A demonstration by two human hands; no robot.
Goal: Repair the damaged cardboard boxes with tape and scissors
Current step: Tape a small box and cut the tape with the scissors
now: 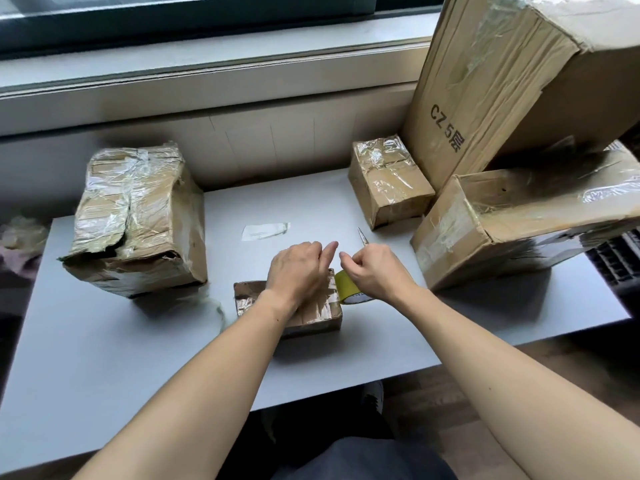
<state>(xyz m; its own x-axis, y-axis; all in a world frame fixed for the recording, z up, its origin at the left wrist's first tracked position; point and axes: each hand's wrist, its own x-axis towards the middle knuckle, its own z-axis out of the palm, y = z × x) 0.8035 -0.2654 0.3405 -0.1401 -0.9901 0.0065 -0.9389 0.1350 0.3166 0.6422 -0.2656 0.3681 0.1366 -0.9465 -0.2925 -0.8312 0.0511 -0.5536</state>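
Currently left hand (298, 268) presses flat on the small box (311, 315); right hand (372, 270) grips scissors (363, 235). Light, soft cardboard; sticky tape roll (348, 289), so hold the rim.

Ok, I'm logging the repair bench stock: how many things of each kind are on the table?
Cardboard boxes: 5 (small box, torn box, taped box, tall box, wide box)
Tape roll: 1
Scissors: 1
Loose tape strip: 1
Total: 8
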